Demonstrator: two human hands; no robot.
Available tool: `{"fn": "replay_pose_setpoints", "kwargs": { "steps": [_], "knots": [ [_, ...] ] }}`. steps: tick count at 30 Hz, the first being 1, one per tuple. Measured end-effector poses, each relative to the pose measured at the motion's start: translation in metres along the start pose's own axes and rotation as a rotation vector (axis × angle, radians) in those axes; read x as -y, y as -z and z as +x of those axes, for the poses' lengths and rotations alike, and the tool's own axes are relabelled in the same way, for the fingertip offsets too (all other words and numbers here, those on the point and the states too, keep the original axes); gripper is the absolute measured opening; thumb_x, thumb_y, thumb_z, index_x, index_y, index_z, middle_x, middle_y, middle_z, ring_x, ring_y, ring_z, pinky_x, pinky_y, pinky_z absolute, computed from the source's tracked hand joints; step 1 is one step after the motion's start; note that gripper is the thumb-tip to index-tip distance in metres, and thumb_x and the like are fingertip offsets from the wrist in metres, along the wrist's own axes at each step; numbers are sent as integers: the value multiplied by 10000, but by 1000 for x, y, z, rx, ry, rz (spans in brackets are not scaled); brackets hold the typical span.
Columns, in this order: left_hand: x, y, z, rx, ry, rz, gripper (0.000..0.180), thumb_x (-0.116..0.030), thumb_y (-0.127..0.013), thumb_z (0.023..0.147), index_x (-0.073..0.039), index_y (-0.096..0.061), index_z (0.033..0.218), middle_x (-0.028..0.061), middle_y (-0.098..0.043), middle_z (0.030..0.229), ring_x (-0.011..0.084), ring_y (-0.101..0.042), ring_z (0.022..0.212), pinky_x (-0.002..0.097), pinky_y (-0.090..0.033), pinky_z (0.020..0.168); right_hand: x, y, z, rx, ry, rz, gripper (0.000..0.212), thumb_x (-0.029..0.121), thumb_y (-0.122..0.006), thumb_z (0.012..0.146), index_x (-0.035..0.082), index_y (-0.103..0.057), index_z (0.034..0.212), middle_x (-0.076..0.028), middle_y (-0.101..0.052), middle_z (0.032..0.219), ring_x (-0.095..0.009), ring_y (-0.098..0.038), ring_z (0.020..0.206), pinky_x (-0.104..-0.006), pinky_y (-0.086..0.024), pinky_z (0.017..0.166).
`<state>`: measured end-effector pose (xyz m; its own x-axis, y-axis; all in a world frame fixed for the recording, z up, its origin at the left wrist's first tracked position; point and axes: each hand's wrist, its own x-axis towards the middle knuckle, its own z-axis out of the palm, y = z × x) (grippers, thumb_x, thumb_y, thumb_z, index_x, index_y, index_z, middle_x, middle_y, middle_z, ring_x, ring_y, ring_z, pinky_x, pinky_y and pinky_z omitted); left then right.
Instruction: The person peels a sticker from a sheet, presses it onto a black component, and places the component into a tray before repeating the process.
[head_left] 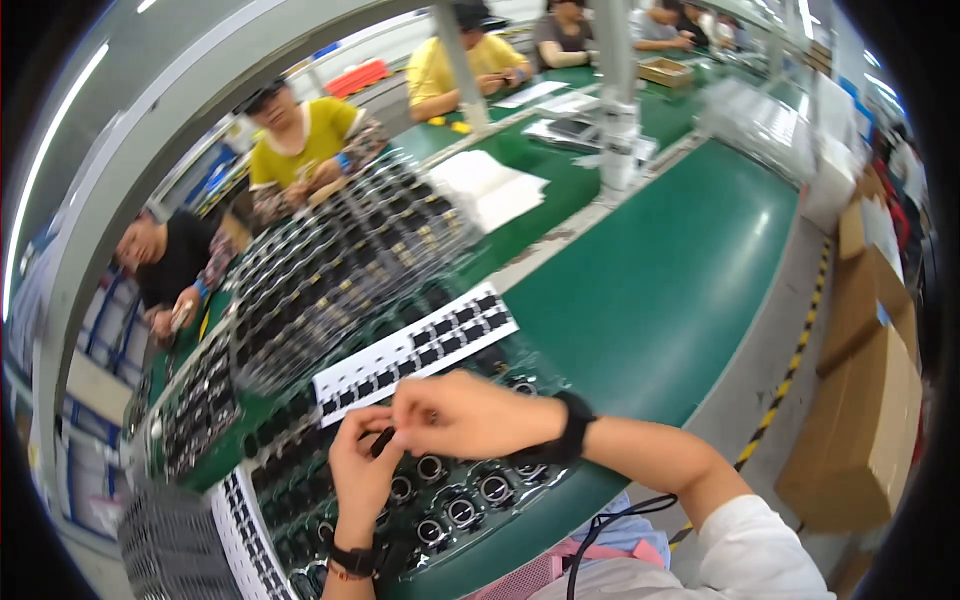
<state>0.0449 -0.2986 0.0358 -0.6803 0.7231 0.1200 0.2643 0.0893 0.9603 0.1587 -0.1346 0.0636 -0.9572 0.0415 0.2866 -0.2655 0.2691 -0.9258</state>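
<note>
My left hand (pixel 360 468) is closed in a pinch on a small black part (pixel 382 442), held above a clear plastic tray. Against its fingertips, my right hand (pixel 470 412) is closed too, fingers curled in; what they grip is hidden. Below both hands lies the clear tray (pixel 545 478), with round black pieces (pixel 462 513) with shiny rings in its pockets. Just beyond my hands is a white sheet (pixel 335 385) bearing rows of black stickers-like pieces, with gaps in the far row.
Stacked clear trays of dark parts (pixel 340 275) stand beyond the sheet. Another white strip (pixel 240 530) and grey stacked trays (pixel 170 545) are at left. A metal post (pixel 615 120) rises from the green bench (pixel 650 290). Cardboard boxes (pixel 850 430) stand right. Several co-workers sit opposite.
</note>
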Motion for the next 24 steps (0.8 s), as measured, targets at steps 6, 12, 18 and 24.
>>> {"fn": "replay_pose_setpoints", "kwargs": {
  "steps": [6,12,18,24],
  "knots": [
    [13,19,-4,-50,79,-66,239,63,-618,787,-10,-572,1009,42,-587,913,92,-592,769,210,-483,693,-35,33,8,-437,-93,15,88,79,-585,872,33,-553,940,-71,-627,898,-128,-608,805,-252,-478,663],
    [19,23,12,-138,6,51,213,11,-680,778,-4,-597,974,31,-620,831,91,-624,739,212,-485,637,-85,77,6,-553,-284,-597,323,179,-679,797,-5,-558,1033,-148,-591,1043,-209,-594,882,-309,-487,728],
    [10,12,33,-70,79,331,162,-3,-698,759,12,-600,888,56,-643,800,95,-624,668,218,-486,591,-106,83,-6,-580,-371,-523,448,228,-703,745,-23,-532,1074,-200,-611,957,-341,-575,966,-382,-464,830],
    [24,10,39,75,-88,698,154,-32,-726,714,21,-619,811,77,-638,701,143,-631,596,256,-480,547,-99,87,-11,-455,-453,-598,493,193,-725,742,-9,-518,1142,-137,-632,917,-267,-614,828,-359,-490,734]
  ]
}}
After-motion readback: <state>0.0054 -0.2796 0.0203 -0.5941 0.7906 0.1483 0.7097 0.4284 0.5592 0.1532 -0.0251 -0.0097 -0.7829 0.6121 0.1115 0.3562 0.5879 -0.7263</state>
